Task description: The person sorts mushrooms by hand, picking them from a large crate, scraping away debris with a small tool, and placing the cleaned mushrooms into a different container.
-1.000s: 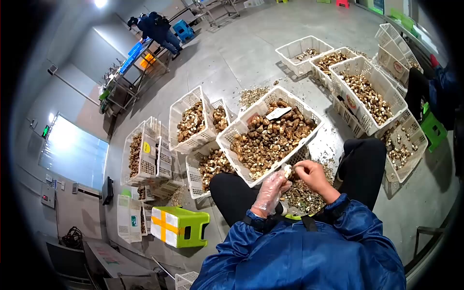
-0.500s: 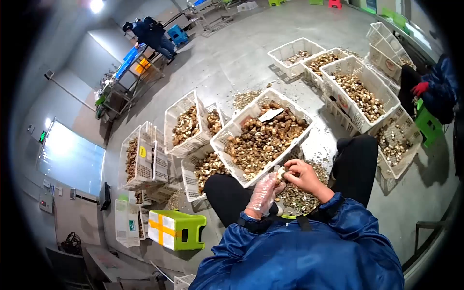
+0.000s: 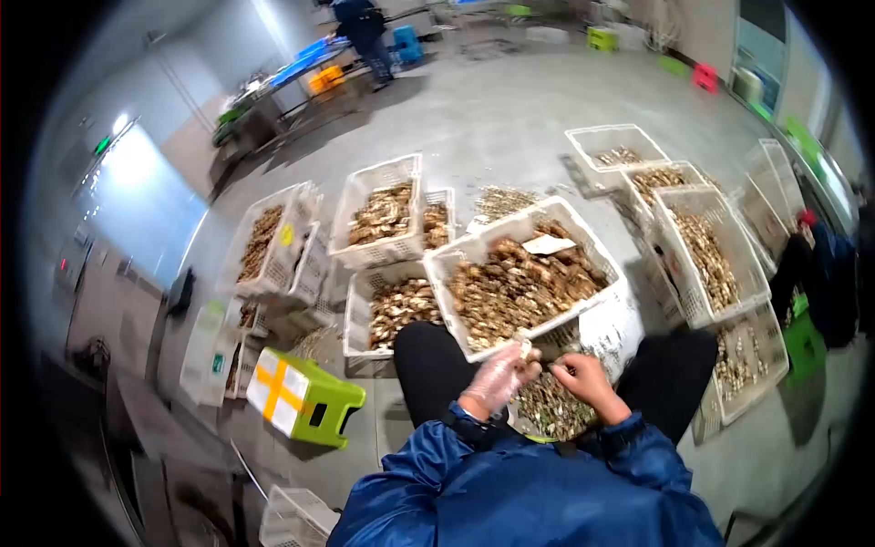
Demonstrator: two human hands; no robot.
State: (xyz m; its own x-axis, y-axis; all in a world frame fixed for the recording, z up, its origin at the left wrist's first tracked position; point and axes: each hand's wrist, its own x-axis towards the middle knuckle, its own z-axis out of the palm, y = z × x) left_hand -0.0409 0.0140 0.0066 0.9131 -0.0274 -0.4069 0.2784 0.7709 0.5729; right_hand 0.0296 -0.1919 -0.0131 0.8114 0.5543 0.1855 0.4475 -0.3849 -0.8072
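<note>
My left hand (image 3: 498,379), in a clear plastic glove, has its fingers closed around a small pale mushroom piece (image 3: 522,348) near the front edge of the big white crate (image 3: 456,314). That crate holds brown mushrooms (image 3: 519,287) and a white card (image 3: 549,244). My right hand (image 3: 586,377), bare, is a little apart to the right, its fingers curled together; whether anything small is between them is hidden. Below both hands lies a heap of trimmings (image 3: 552,407), between my knees.
More mushroom crates stand at left (image 3: 264,239) and right (image 3: 706,264). A green stool (image 3: 321,401) is at lower left. One person (image 3: 363,35) stands by a far table; another person (image 3: 825,273) sits at the right edge.
My right hand has moved away from my left hand and the mushroom piece, to the right and slightly down. The camera view has turned, and the image is somewhat blurred.
</note>
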